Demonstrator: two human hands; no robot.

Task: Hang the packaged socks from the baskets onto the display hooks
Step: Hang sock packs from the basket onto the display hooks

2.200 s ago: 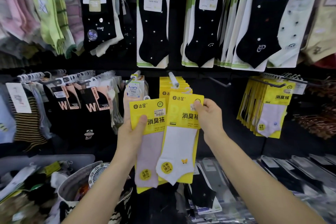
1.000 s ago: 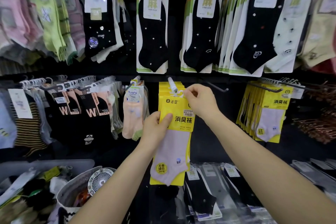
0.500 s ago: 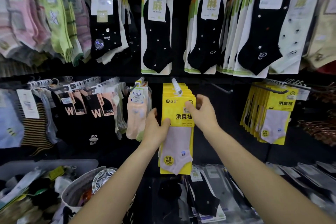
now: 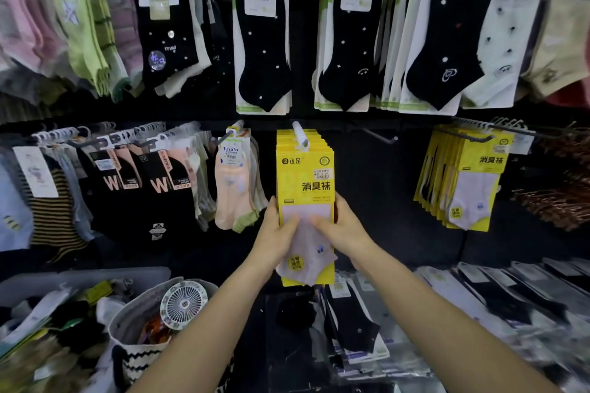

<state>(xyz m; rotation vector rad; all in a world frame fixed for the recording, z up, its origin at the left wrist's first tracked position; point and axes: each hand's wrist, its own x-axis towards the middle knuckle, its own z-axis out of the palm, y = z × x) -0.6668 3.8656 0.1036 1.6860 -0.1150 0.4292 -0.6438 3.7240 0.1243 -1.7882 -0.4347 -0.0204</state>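
The left hand (image 4: 277, 233) and right hand (image 4: 343, 228) clasp the yellow sock pack (image 4: 305, 175) by its side edges, thumbs on front, fingers hidden behind. It hangs from the display hook (image 4: 300, 135) at twelve o'clock.

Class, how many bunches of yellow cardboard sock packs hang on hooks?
2. One yellow bunch hangs at centre, held by the left hand and right hand; the second bunch hangs far right. More may be hidden.

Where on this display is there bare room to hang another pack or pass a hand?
Free: the dark panel around the empty hook, between the centre yellow stack and the right yellow stack. Crowded: the hanger rail to the left and the top row.
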